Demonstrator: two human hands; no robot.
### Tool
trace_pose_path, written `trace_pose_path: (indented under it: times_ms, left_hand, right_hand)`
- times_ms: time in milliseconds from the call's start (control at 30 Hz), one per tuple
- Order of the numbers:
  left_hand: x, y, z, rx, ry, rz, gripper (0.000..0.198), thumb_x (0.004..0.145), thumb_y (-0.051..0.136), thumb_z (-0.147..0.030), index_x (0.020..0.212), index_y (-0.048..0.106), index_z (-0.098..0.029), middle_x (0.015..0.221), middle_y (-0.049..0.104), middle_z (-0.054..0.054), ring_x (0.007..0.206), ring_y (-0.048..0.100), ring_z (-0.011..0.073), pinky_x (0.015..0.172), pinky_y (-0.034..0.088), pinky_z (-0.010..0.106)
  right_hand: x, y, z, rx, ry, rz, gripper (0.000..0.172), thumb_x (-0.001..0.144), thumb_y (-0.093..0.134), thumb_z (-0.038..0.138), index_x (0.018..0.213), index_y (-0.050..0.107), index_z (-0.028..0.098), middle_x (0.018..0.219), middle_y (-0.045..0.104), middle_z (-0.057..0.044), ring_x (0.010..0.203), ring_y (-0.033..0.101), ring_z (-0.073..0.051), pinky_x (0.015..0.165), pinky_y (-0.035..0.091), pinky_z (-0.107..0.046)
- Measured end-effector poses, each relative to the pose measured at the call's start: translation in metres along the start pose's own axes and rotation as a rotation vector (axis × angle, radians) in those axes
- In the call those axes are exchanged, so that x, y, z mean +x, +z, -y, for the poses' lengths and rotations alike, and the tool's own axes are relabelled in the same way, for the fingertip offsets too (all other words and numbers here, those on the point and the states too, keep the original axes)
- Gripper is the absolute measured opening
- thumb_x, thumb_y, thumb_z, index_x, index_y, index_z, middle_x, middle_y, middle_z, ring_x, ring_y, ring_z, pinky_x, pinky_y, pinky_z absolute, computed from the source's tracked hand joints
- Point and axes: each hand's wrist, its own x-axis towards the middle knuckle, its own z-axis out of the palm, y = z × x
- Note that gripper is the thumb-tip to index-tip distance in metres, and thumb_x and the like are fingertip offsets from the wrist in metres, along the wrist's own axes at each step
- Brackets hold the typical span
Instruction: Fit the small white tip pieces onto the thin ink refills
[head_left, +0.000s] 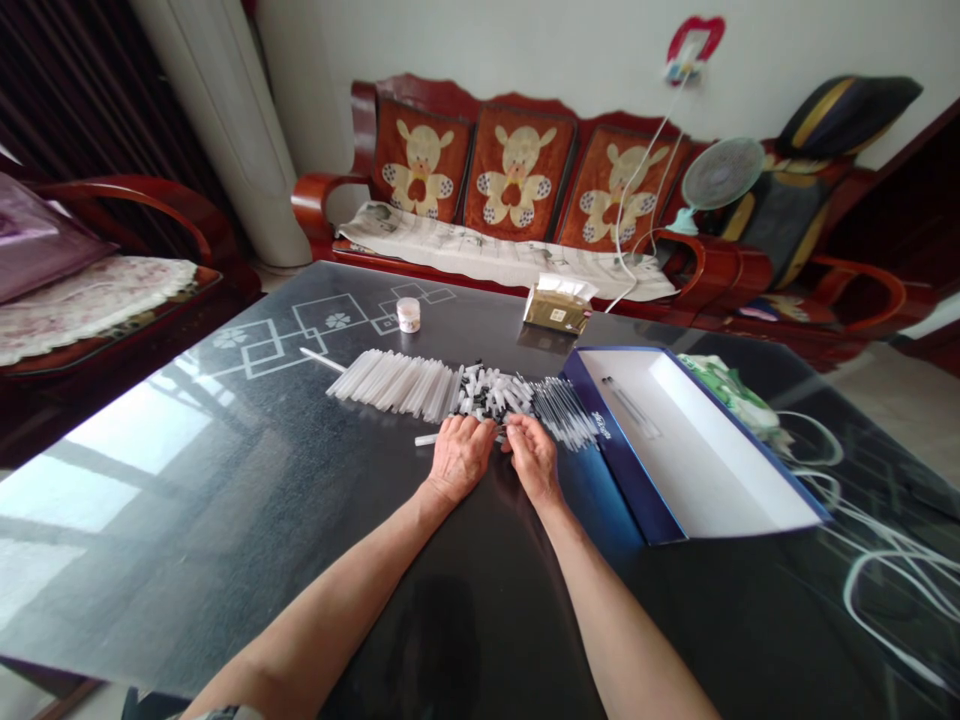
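Black-and-white plastic caps (491, 392) are lying heaped on the dark glass table (225, 520) just ahead of both hands. The left grip (461, 458) is resting wide and flat against the heap, while the right grip (532, 460) is narrowing at its edge, its hold too small to tell. White plastic tubes (394, 385) are lying beyond the left grip, clear thin tubes (559, 410) beyond the right, and an open blue cardboard box (675, 440) is sitting right of it.

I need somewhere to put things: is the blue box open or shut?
Open: the blue box shows its white inside, a thin tube lying there.
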Motion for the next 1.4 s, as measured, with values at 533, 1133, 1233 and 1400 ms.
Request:
trace_pose_path:
  times_ms: [533, 1133, 1233, 1400]
  left_hand:
    - [-0.0002, -0.0002, -0.0005, 0.009, 0.017, -0.025, 0.029, 0.098, 0.038, -0.033, 0.096, 0.065, -0.023, 0.076, 0.059, 0.004, 0.075, 0.051, 0.019, 0.073, 0.033, 0.033]
    - [-0.0002, 0.0007, -0.0004, 0.016, 0.028, -0.028, 0.028, 0.098, 0.039, -0.033, 0.094, 0.064, -0.022, 0.076, 0.059, 0.004, 0.075, 0.051, 0.0193, 0.072, 0.033, 0.033]
    - [0.0003, 0.0007, -0.0004, 0.019, 0.019, -0.004, 0.028, 0.098, 0.039, -0.033, 0.094, 0.065, -0.022, 0.076, 0.06, 0.005, 0.075, 0.052, 0.0194, 0.071, 0.033, 0.033]
    - [0.0, 0.0009, -0.0006, 0.018, 0.012, 0.003, 0.029, 0.098, 0.038, -0.033, 0.096, 0.065, -0.022, 0.077, 0.061, 0.005, 0.076, 0.052, 0.0193, 0.073, 0.033, 0.033]
  right_hand:
    - [0.0005, 0.0012, -0.002, -0.037, -0.039, -0.027, 0.031, 0.08, 0.057, 0.045, 0.096, 0.063, 0.019, 0.085, 0.069, -0.005, 0.062, 0.062, -0.016, 0.061, 0.053, -0.029]
    - [0.0013, 0.0029, -0.0023, -0.112, -0.022, -0.038, 0.03, 0.082, 0.055, 0.049, 0.081, 0.064, 0.02, 0.06, 0.063, -0.002, 0.054, 0.059, -0.017, 0.056, 0.05, -0.029]
    - [0.0016, 0.0024, -0.0018, -0.089, -0.058, -0.014, 0.027, 0.08, 0.056, 0.045, 0.086, 0.065, 0.021, 0.069, 0.068, -0.004, 0.056, 0.062, -0.018, 0.059, 0.052, -0.031]
    - [-0.0001, 0.0011, 0.0015, -0.033, -0.048, -0.001, 0.032, 0.079, 0.057, 0.043, 0.1, 0.064, 0.02, 0.087, 0.071, -0.005, 0.061, 0.064, -0.016, 0.06, 0.053, -0.03]
